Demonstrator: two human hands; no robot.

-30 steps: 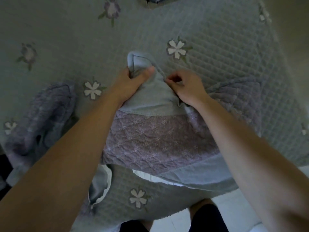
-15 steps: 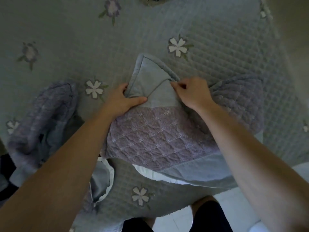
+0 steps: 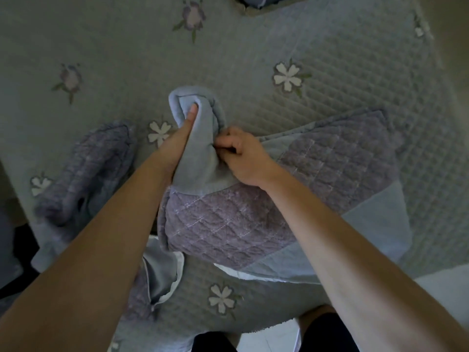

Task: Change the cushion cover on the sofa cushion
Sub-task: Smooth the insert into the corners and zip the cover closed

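A sofa cushion lies in front of me inside a purple quilted cushion cover (image 3: pixel 253 219) with pale blue borders. A strip of white inner cushion (image 3: pixel 229 271) shows at the near edge. My left hand (image 3: pixel 177 141) grips the cover's far-left blue corner flap (image 3: pixel 200 118), bunched upward, thumb pressed into the fold. My right hand (image 3: pixel 241 153) pinches the same flap's edge just to the right, fingers curled tight. A second purple quilted cover (image 3: pixel 94 168) lies crumpled at the left.
Everything rests on a grey-green quilted sofa spread (image 3: pixel 330 47) with white and purple flower patches. A bit of grey-and-white fabric (image 3: pixel 162 278) lies under my left forearm. The sofa's front edge and pale floor (image 3: pixel 431 283) are at the bottom right, my legs below.
The blue corner flap, spread flat half a second ago, is now bunched and lifted by my left hand. My right hand has moved left, closer to the left hand.
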